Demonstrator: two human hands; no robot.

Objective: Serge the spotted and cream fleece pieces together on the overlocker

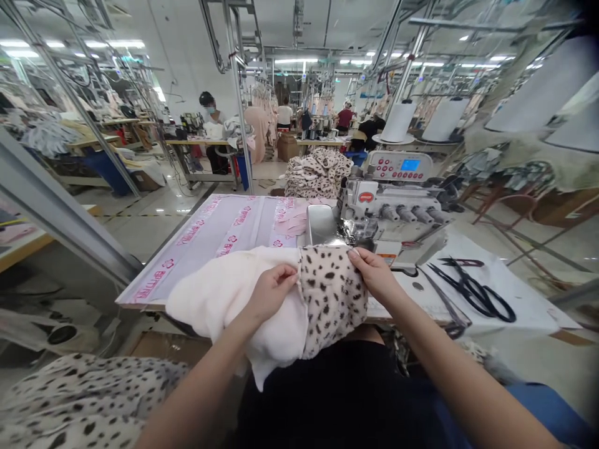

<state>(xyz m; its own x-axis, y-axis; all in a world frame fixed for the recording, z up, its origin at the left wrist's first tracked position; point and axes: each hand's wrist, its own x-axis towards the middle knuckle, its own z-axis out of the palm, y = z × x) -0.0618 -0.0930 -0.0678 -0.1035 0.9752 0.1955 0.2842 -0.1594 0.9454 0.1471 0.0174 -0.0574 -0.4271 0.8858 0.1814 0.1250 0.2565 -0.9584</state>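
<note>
A plush fabric piece, part white (pixel 234 284) and part spotted (pixel 331 299), lies over the table's front edge and hangs toward my lap. My left hand (pixel 276 287) pinches it along the seam where white meets spots. At the spotted part's upper right corner, my right hand (pixel 369 269) grips the edge between thumb and fingers. Just beyond that corner stands an overlock sewing machine (pixel 393 209) with a lit blue display. Its shiny metal plate (pixel 322 226) borders the fabric's top edge.
Black scissors (pixel 472 290) and a small red-handled tool (pixel 463 262) lie right of the machine. Pink fabric scraps (pixel 294 219) rest on the lilac table cover (pixel 215 224). Spotted fabric is piled behind the table (pixel 318 171) and at lower left (pixel 84 399). Thread cones (pixel 399 121) stand behind the machine.
</note>
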